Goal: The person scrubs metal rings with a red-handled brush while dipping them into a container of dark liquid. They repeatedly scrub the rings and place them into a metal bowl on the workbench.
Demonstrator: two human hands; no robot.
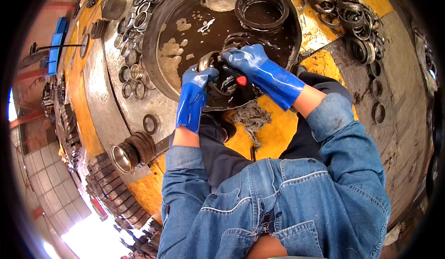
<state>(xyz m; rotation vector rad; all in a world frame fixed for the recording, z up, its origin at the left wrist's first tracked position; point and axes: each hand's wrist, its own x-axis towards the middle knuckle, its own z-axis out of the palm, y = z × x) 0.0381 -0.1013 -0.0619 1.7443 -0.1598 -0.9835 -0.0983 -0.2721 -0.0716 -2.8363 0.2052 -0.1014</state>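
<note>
Both my hands wear blue rubber gloves and work over a round black basin (pixel 155 31) of dark, foamy liquid. My left hand (pixel 197 80) grips a metal bearing ring (pixel 206 59) at the basin's near edge. My right hand (pixel 248 59) presses down on the same ring and holds a red-handled tool (pixel 241 80), mostly hidden by the glove. A dark ring (pixel 261 9) lies in the liquid at the far side.
Several metal rings (pixel 134 20) lie left of the basin, more are piled at the back right (pixel 352 18). A stack of rings (pixel 132 150) sits at the near left. A wad of grey rag (pixel 250 117) lies on the yellow floor (pixel 273 134) between my knees.
</note>
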